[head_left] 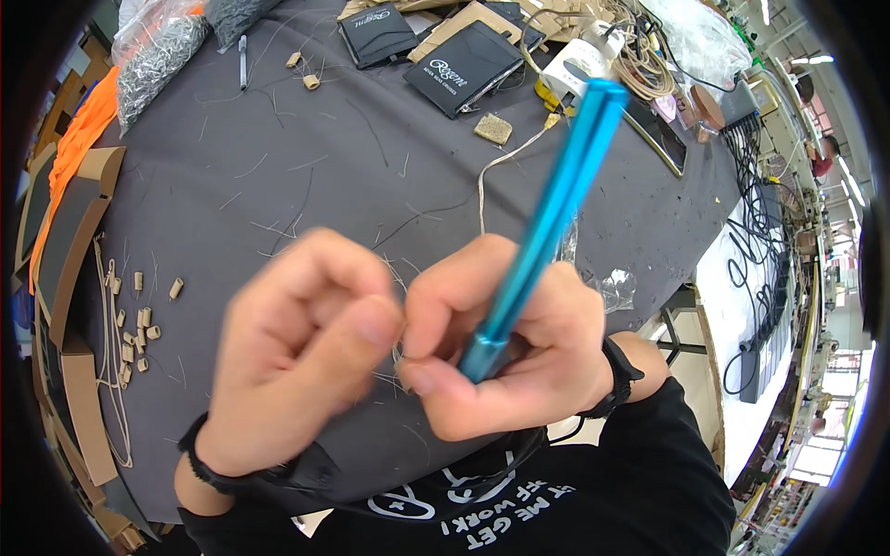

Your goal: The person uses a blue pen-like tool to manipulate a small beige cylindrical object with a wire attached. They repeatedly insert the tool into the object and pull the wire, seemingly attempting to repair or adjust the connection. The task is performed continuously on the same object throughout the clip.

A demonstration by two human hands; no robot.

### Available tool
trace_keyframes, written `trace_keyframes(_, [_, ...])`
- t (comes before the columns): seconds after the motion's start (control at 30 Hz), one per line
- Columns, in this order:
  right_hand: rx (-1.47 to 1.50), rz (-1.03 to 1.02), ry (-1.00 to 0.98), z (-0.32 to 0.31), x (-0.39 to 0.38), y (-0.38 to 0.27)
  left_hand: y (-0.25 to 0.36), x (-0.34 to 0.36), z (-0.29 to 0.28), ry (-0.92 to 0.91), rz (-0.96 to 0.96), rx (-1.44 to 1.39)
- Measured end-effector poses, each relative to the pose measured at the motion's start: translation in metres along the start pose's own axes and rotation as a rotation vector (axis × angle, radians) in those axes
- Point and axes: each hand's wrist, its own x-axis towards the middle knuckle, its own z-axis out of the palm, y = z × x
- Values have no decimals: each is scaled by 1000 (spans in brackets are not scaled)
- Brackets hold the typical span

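Note:
My left hand (297,352) is closed, thumb against curled index finger, slightly blurred; what it may hold is too small to tell. Just beside it, my right hand (501,371) grips a shiny teal rod-shaped tool (556,222) that slants up to the upper right. Its thumb and index tips also meet around something small among thin threads, mostly hidden between the hands. Short beige cylinders (139,334) and looped cord (108,394) lie at the left. A beige cord (482,195) runs up behind my right hand to a yellow-ended connector near the white power adapter (575,74).
A dark cloth-covered table (213,157) carries cardboard strips (79,250), orange fabric (65,176), bagged metal pieces (162,69), a pen (242,65), black packets (454,69), a tan block (493,128) and a phone (658,139). Black cables (751,241) lie on the white right-hand surface. A person (823,157) is far right.

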Motion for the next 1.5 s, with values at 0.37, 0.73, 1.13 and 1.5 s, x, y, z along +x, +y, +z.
trace_keyframes(0.37, [313,231,124,-9,14,-6,-13,18,-28,95,66,476])
trace_keyframes(0.73, [177,90,104,-8,8,1,-43,7,-9,-379,237,1179])
trace_keyframes(1.13, [222,238,49,-6,11,-5,7,-5,-8,-1,402,1277])
trace_keyframes(1.5, [-25,-6,-139,-5,5,-3,23,-22,-8,187,598,1115])
